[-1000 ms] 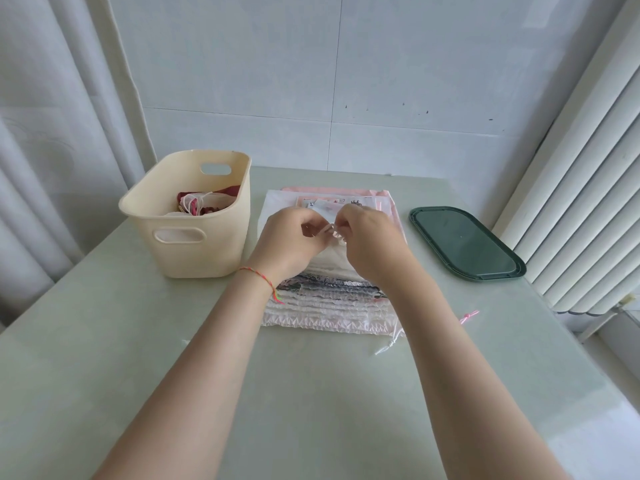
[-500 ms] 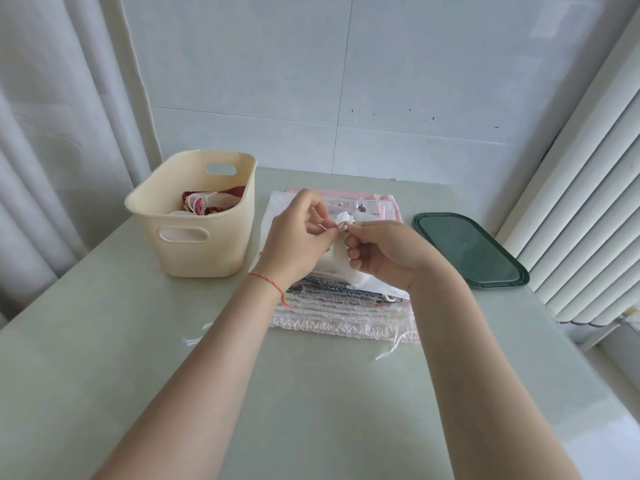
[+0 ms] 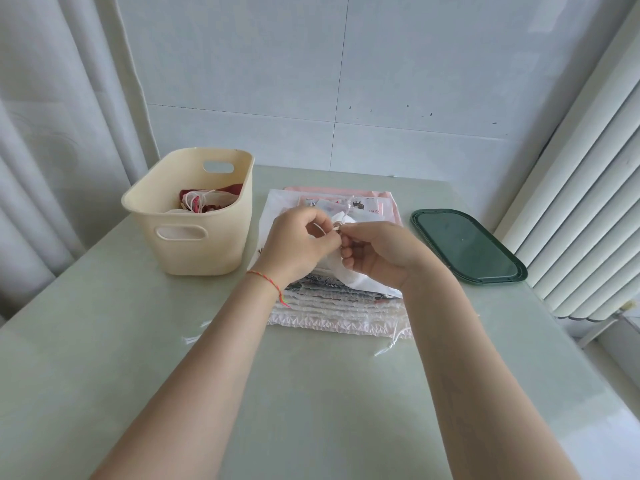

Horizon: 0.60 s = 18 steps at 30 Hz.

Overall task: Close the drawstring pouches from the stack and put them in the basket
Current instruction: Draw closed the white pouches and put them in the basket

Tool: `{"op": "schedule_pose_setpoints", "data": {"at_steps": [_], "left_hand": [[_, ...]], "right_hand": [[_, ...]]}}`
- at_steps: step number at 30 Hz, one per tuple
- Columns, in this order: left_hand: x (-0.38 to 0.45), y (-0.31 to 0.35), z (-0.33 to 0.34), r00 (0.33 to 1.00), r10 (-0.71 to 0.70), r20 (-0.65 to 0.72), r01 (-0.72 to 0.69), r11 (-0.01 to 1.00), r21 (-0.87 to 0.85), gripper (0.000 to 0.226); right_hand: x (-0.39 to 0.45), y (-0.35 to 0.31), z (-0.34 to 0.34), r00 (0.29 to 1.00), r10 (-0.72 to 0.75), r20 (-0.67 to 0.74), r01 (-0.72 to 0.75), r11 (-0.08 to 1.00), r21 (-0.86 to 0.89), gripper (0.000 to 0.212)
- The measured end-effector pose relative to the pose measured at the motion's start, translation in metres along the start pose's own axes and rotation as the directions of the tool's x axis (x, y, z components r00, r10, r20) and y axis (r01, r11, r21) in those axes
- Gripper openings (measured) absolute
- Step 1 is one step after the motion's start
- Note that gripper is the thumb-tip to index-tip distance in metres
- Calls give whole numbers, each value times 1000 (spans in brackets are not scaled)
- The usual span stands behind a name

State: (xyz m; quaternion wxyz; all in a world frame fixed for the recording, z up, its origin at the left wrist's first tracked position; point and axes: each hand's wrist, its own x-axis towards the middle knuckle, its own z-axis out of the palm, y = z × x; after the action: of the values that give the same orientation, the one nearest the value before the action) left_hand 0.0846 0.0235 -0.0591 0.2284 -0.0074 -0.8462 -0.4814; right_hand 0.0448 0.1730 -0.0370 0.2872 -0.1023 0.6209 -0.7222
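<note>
On the bench [image 3: 104, 341] we judge the job partway done; the stack [image 3: 339, 306] is thick with pouches unclosed; the basket [image 3: 194, 251], left of it, holds a few closed ones; above the stack our left hand [image 3: 299, 242] and right hand [image 3: 375, 252] pinch the cord of a white pouch [image 3: 356, 280]; no writing is legible to us.

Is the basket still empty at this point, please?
No, the basket already holds a few pouches, red and white with cords showing.
</note>
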Motion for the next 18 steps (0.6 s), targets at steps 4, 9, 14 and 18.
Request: {"op": "schedule_pose_setpoints", "data": {"at_steps": [4,9,14,18], "left_hand": [[2,0,0,997,-60,41,62,997,-49,17],[5,-6,3,987,-129,101,150,959,-242,12],[7,-15,0,977,-168,133,202,932,-300,18],[7,-18,-2,965,-247,84,261,927,-271,15]], "right_hand": [[1,1,1,1000,-21,18,21,1000,-4,19],[2,2,-1,997,-61,40,61,998,12,18],[7,6,-5,999,-52,10,51,992,112,19],[11,8,-9,993,2,-120,28,969,246,16]]}}
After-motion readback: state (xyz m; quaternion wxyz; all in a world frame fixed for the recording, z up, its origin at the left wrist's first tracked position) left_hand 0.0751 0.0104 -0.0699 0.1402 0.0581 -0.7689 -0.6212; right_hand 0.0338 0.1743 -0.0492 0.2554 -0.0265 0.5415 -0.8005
